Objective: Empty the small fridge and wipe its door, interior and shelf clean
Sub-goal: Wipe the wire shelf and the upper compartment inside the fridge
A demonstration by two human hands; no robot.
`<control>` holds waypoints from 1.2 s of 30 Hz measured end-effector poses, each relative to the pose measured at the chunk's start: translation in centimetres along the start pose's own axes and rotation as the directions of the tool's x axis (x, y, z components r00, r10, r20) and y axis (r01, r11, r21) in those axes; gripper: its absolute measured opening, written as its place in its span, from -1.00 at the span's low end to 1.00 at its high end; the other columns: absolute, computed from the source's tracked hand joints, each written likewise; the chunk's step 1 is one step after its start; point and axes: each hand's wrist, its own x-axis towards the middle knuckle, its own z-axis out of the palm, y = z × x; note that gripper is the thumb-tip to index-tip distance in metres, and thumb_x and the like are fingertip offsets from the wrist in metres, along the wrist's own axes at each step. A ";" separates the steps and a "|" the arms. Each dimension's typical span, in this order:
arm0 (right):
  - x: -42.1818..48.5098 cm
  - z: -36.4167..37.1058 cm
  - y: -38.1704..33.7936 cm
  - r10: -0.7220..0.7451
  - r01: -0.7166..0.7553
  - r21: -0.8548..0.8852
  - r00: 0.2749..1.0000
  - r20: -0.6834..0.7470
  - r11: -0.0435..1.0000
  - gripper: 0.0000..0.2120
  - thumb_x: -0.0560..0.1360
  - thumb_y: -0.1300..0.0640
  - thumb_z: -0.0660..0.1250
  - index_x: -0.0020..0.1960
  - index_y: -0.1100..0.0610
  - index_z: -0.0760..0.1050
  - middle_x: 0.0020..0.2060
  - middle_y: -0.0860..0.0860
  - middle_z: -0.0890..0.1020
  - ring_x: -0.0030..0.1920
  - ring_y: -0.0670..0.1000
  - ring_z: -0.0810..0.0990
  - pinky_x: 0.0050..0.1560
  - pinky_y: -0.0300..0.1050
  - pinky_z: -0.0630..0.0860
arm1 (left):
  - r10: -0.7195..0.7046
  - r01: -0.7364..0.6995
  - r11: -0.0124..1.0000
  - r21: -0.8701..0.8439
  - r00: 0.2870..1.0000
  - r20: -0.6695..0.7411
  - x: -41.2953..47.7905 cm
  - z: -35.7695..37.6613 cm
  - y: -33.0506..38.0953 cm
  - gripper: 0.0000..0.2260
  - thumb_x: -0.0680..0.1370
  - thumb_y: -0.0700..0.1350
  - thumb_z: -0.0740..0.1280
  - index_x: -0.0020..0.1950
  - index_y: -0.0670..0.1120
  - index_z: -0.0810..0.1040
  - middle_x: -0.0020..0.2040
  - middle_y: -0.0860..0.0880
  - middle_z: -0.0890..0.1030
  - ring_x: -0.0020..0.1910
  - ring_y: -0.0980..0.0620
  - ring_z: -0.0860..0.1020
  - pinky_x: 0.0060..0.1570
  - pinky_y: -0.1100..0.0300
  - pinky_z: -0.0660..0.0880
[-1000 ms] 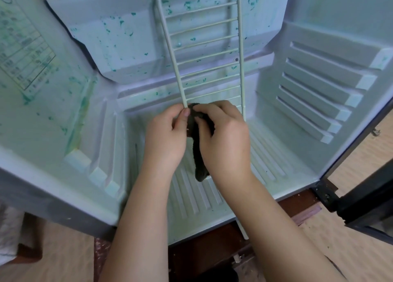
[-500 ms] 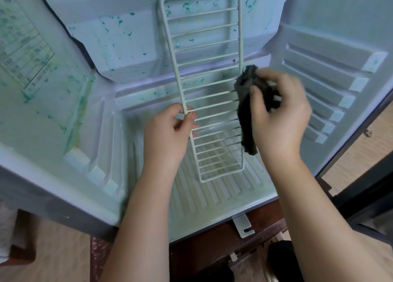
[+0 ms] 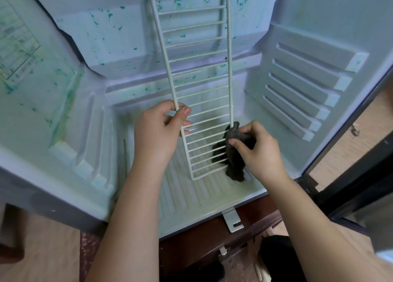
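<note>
Fridge [image 3: 32,120] is open with nothing stored in it. The inner wall at 9 o'clock carries a printed label [image 3: 17,45] and green stains [image 3: 68,103]. More flecks dot the back panel at 12, so I judge the interior wipe is not yet done.

Left hand [image 3: 157,130]: fingers and thumb are curled round the left rail of the wire shelf [image 3: 197,75], at about 8 o'clock on its outline. The shelf stands on end inside the fridge, top toward 12, and its foot seems to rest on the ribbed floor. Judged purpose: this hand works as a clamp, so the rails can be rubbed without the shelf tipping or sliding.

Right hand [image 3: 261,152]: thumb and fingertips pinch a dark cloth [image 3: 235,166] bunched round the right rail near its foot, at 4 o'clock of the shelf. The cloth's tail hangs behind the lowest wires. Wrapping the rail probably lets one stroke clean all sides of the wire.

At 3 o'clock the ribs [image 3: 302,90] on the right wall look free of green. The dark door [image 3: 365,171] stands open at 4, and a white bracket [image 3: 232,220] juts from the front lip at 6.

Change: half a second ago the cloth sat at mid-height on the right rail. It is now near the bottom, which suggests a downward stroke. One second ago both hands met at the left rail. The left grip is unchanged.
</note>
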 end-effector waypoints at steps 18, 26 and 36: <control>-0.5 0.0 -1.0 0.014 -0.015 -0.079 1.000 -0.012 0.997 -0.78 0.49 0.16 0.41 -0.07 0.11 0.35 -0.32 -0.19 0.45 -0.31 -0.14 0.40 -0.34 -0.24 0.21 | -0.022 0.023 0.999 -0.033 0.999 0.025 -0.2 0.1 0.0 -0.91 0.55 -0.12 0.39 -0.14 0.04 0.60 -0.27 -0.02 0.69 -0.32 0.04 0.68 -0.27 0.25 0.56; -2.4 -0.2 1.6 0.107 -0.086 -0.185 0.988 0.108 0.979 -0.73 0.46 0.18 0.44 0.00 0.08 0.34 -0.17 -0.02 0.54 -0.15 0.02 0.47 -0.23 -0.20 0.28 | -0.042 0.041 0.998 -0.043 0.999 -0.017 -0.1 0.5 -0.1 -0.87 0.56 -0.14 0.38 -0.16 0.05 0.59 -0.26 -0.05 0.68 -0.30 0.06 0.68 -0.38 0.37 0.49; 0.1 -3.9 -7.0 -0.161 0.225 0.105 0.891 -0.425 0.969 -0.79 0.47 0.17 0.42 0.00 0.03 0.41 -0.17 -0.26 0.52 -0.12 -0.32 0.52 -0.08 -0.46 0.39 | -0.050 0.049 0.998 -0.026 0.997 -0.050 0.2 0.7 -0.4 -0.83 0.56 -0.13 0.38 -0.22 0.07 0.59 -0.34 -0.04 0.68 -0.30 0.00 0.69 -0.11 -0.07 0.63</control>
